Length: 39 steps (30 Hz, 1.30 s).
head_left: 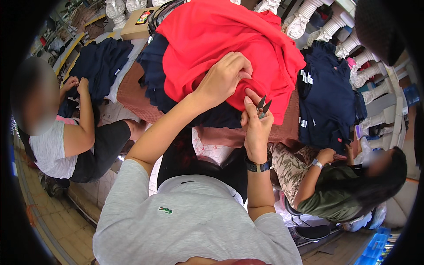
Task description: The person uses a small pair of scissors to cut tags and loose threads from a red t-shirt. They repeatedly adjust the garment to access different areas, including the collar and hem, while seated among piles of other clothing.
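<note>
A large red cloth garment (pixel 221 33) lies heaped over dark navy garments (pixel 154 73) on the table in front of me. My left hand (pixel 225 79) is closed in a pinch on the red cloth, knuckles up; its fingertips are partly hidden. Just to the right and nearer me, my right hand (pixel 257 126) is closed around small thread snips (pixel 264 107), their two dark blades apart and pointing up and away from me. The thumb and forefinger of that hand touch the edge of the red cloth.
A brown cloth (pixel 132 95) covers the table. Navy garments with white labels are stacked at right (pixel 327 95), and more navy garments (pixel 99 64) lie at left. One person (pixel 57 141) sits on each side. A cardboard box (pixel 138 24) and white balusters (pixel 300 22) stand beyond.
</note>
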### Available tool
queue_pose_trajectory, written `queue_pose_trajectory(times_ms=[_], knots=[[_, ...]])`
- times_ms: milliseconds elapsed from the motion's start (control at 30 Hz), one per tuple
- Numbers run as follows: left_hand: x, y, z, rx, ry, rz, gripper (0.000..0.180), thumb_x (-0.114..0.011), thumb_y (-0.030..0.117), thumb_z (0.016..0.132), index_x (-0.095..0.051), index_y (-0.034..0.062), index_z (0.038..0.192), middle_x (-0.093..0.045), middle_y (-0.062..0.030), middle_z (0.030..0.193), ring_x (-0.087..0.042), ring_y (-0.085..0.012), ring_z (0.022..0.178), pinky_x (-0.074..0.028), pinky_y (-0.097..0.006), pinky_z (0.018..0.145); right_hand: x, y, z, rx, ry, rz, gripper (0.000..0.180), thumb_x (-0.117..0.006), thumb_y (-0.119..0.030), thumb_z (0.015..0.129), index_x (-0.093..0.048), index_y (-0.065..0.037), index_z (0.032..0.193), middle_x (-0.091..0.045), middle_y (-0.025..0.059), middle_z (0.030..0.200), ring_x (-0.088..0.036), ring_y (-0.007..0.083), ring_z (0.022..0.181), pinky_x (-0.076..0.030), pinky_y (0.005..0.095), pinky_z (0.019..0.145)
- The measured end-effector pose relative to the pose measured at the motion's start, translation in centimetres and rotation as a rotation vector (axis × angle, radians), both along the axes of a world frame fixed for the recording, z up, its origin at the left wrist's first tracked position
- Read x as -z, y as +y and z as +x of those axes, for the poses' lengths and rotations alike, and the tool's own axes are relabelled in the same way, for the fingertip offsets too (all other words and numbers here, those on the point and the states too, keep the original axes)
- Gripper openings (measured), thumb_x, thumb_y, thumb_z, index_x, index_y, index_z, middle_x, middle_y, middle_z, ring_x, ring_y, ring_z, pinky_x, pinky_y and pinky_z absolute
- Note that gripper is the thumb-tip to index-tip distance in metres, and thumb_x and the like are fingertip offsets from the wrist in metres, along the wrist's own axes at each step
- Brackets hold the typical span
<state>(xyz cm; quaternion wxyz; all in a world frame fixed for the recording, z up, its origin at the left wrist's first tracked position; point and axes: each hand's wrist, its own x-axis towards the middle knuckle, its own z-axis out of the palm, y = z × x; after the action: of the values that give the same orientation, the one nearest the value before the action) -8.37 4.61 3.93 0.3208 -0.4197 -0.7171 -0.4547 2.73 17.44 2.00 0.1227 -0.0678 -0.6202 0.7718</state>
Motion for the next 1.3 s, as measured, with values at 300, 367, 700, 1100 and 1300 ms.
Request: queue_pose_trajectory(times_ms=[300, 367, 700, 1100, 1300], knots=[[-0.9, -1.4, 2.5, 0.191, -0.449, 0.243, 0.006, -0.064, 0.002, 0.094, -0.06, 0.0015, 0.099, -0.061, -0.0057, 0.089, -0.063, -0.0138, 0.088, -0.051, -0.027, 0.075, -0.4, -1.3, -0.5, -0.022, 0.032, -0.055, 0.03, -0.066, -0.011, 0.097, -0.059, 0.002, 0.124, -0.051, -0.0052, 0.063, -0.045, 0.0019, 0.052, -0.033, 0.0186, 0.049], [-1.1, -0.6, 2.4, -0.027, -0.132, 0.079, 0.014, -0.071, -0.006, 0.08, -0.07, 0.0028, 0.092, -0.062, -0.0069, 0.091, -0.065, -0.0208, 0.086, -0.053, -0.031, 0.071, -0.1, -1.2, -0.8, 0.001, 0.035, -0.067, 0.031, -0.067, -0.011, 0.097, -0.06, 0.001, 0.124, -0.05, -0.0051, 0.063, -0.044, 0.0023, 0.052, -0.032, 0.0187, 0.048], [1.0, 0.3, 0.5, 0.182, -0.282, 0.225, 0.009, -0.069, -0.002, 0.088, -0.062, 0.0006, 0.093, -0.066, -0.0082, 0.092, -0.063, -0.0158, 0.081, -0.052, -0.03, 0.07, 0.3, -0.8, -0.4, -0.018, 0.007, -0.194, 0.036, -0.067, -0.011, 0.097, -0.058, 0.002, 0.129, -0.051, -0.0057, 0.064, -0.044, 0.0016, 0.053, -0.031, 0.0185, 0.047], [-1.4, -2.7, 5.1, -0.09, -0.423, 0.189, 0.02, -0.074, -0.001, 0.088, -0.068, -0.0003, 0.107, -0.064, -0.0066, 0.088, -0.062, -0.0118, 0.073, -0.049, -0.026, 0.063, -0.8, -1.9, -1.2, -0.055, 0.04, -0.103, 0.024, -0.066, -0.016, 0.099, -0.061, 0.001, 0.116, -0.049, -0.0055, 0.063, -0.042, 0.0019, 0.053, -0.031, 0.0195, 0.049], [-0.2, -2.5, 3.9, -0.176, -0.288, 0.122, 0.007, -0.073, -0.005, 0.082, -0.07, -0.0019, 0.088, -0.059, -0.0074, 0.085, -0.064, -0.0169, 0.073, -0.051, -0.029, 0.066, -0.7, -2.2, -1.2, -0.193, -0.05, -0.15, 0.042, -0.045, -0.043, 0.106, -0.063, -0.004, 0.104, -0.044, -0.0051, 0.066, -0.034, 0.0039, 0.05, -0.024, 0.0205, 0.047]])
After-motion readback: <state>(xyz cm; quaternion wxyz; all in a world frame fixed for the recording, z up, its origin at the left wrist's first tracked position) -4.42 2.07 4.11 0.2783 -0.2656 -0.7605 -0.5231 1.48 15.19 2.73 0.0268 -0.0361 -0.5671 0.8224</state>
